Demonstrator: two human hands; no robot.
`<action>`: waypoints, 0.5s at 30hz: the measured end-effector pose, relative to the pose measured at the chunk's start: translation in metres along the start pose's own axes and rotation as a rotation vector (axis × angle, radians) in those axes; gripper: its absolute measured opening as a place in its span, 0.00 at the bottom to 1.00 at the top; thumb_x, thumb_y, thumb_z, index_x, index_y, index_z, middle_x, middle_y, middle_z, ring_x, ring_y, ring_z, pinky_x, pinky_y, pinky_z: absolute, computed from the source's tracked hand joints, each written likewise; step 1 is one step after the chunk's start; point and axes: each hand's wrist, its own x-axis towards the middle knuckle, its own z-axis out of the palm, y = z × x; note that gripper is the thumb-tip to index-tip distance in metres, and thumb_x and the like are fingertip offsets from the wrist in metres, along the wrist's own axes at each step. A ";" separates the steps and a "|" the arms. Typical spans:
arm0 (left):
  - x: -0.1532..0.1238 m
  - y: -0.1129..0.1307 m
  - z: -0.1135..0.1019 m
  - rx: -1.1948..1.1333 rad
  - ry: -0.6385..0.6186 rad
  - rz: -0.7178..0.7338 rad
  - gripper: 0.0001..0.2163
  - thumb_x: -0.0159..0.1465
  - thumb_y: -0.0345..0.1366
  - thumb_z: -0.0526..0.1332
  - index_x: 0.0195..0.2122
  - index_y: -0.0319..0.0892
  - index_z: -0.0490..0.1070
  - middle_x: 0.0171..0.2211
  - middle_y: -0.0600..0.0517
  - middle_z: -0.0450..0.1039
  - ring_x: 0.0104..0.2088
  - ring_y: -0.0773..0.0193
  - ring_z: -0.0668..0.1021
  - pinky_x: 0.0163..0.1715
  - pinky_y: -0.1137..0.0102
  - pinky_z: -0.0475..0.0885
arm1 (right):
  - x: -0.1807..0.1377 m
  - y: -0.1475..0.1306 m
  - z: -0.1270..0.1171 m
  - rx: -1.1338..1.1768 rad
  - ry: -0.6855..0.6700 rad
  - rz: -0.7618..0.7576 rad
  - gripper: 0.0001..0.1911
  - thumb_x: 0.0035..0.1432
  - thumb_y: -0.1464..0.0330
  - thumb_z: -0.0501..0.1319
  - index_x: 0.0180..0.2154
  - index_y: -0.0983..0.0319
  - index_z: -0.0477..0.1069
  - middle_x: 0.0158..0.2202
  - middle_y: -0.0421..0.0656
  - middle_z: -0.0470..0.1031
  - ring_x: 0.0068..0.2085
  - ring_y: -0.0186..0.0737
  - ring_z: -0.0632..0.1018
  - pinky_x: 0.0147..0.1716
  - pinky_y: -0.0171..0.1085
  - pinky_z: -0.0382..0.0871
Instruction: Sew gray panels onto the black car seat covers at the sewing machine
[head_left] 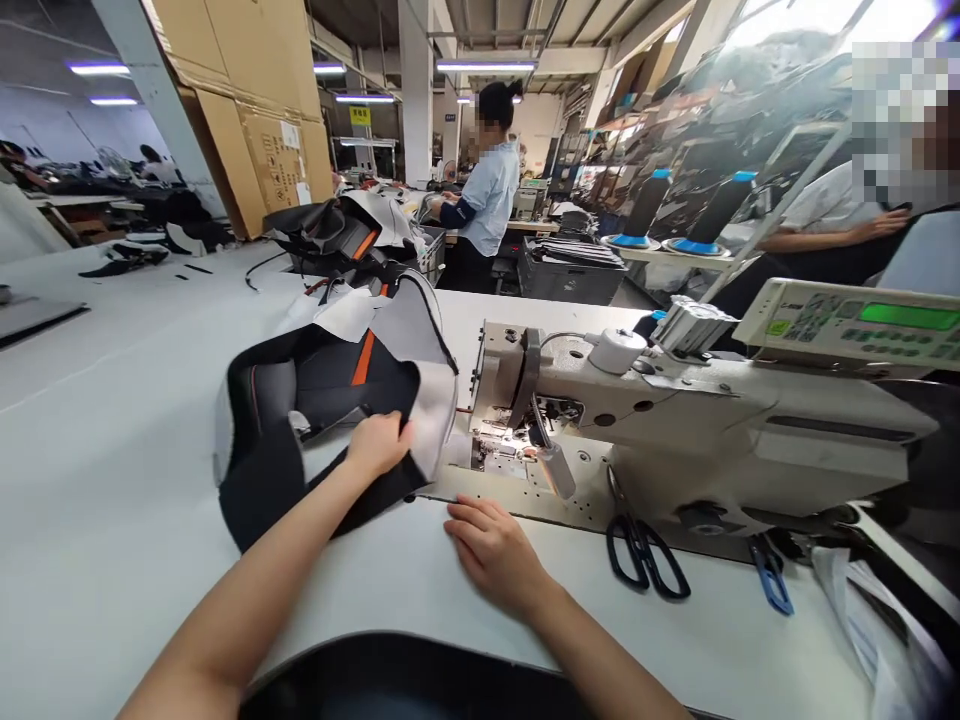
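A stitched seat cover (330, 400) of black, grey and orange material lies on the white work table (112, 450), just left of the sewing machine's needle area (517, 440). My left hand (379, 445) grips its edge, with the grey lining folded up beyond my fingers. My right hand (491, 555) rests flat on the table in front of the machine, fingers slightly apart and holding nothing. Black-handled scissors (641, 555) lie to the right of that hand, below the industrial sewing machine (675, 420).
Blue-handled snips (771, 580) and a white plastic bag (877, 640) sit at the right. Behind the machine are a control panel (847, 325) and thread cones (675, 210). A pile of covers (345, 225) lies ahead, near a standing co-worker (487, 195). Another person (825, 230) sits at right.
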 end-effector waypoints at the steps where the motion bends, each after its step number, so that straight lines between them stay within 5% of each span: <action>1: -0.017 -0.019 -0.008 0.020 -0.033 -0.035 0.18 0.66 0.43 0.46 0.37 0.36 0.71 0.34 0.39 0.76 0.37 0.50 0.78 0.38 0.63 0.69 | 0.000 0.000 0.000 0.003 -0.007 0.003 0.12 0.62 0.74 0.52 0.42 0.61 0.73 0.46 0.47 0.76 0.52 0.45 0.74 0.49 0.46 0.70; 5: -0.097 -0.093 -0.057 0.087 -0.170 -0.194 0.19 0.65 0.41 0.42 0.29 0.40 0.69 0.29 0.43 0.76 0.31 0.53 0.78 0.31 0.67 0.68 | -0.003 0.003 0.000 0.021 -0.016 -0.009 0.13 0.62 0.74 0.53 0.42 0.61 0.74 0.47 0.48 0.75 0.52 0.46 0.73 0.49 0.48 0.69; 8: -0.135 -0.114 -0.105 0.045 -0.171 -0.260 0.23 0.66 0.44 0.38 0.30 0.42 0.70 0.32 0.47 0.77 0.35 0.57 0.78 0.34 0.70 0.68 | -0.004 0.006 0.002 0.055 -0.033 -0.011 0.13 0.62 0.74 0.53 0.43 0.61 0.74 0.47 0.48 0.75 0.53 0.47 0.72 0.49 0.49 0.69; 11: -0.130 -0.096 -0.132 0.017 -0.055 -0.259 0.22 0.65 0.48 0.41 0.36 0.44 0.71 0.39 0.49 0.76 0.41 0.58 0.76 0.38 0.69 0.68 | -0.006 0.010 0.004 0.095 -0.051 0.008 0.12 0.63 0.74 0.53 0.42 0.60 0.74 0.48 0.46 0.75 0.53 0.47 0.72 0.49 0.49 0.69; 15: -0.079 -0.059 -0.109 -0.033 -0.314 -0.298 0.22 0.54 0.59 0.56 0.22 0.43 0.67 0.29 0.46 0.75 0.35 0.50 0.77 0.35 0.64 0.69 | -0.008 0.012 0.004 0.129 -0.055 0.012 0.12 0.63 0.74 0.53 0.42 0.60 0.74 0.49 0.46 0.74 0.53 0.47 0.72 0.50 0.50 0.68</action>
